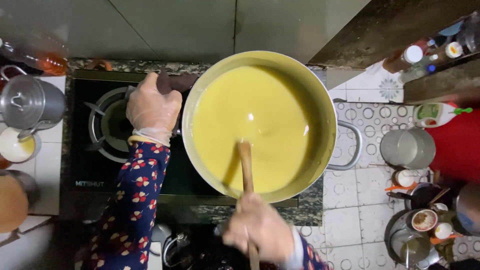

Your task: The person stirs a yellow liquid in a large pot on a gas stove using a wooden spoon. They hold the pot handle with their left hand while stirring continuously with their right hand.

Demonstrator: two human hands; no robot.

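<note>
Observed from the head view, looking straight down on a cooking station.

A large round metal pot with a pale yellow inner wall [327,107] sits on the right burner of a black glass-topped gas stove [87,167]. It is filled well up with a smooth, pale yellow liquid [255,122]. The surface is even and glossy, with no lumps showing and no visible boiling. One loop handle projects from the pot's right side.

The right hand [260,230], bare, is at the near edge of the scene, closed in a full fist around a long wooden stirring stick [245,165]. The stick runs from the fist away over the pot's near rim, and its far end is sunk in the liquid near the middle.

The left hand [152,107], in a thin clear disposable glove, is curled over the pot's left side; it appears to grip the left handle, though the handle itself is hidden beneath the fingers. The sleeve is dark blue with a red and white flower print.

Judgement on progress: the mix looks already blended to one colour and texture, and stirring is in hand. Whether it has thickened or cooked cannot be told.

The left burner [107,125] stands uncovered. Left of the stove stand a lidded steel canister [30,102] and a small bowl of white and yellow liquid [17,146]. At right, on the patterned white floor tiles [350,220], are more metal pots and small containers.
</note>
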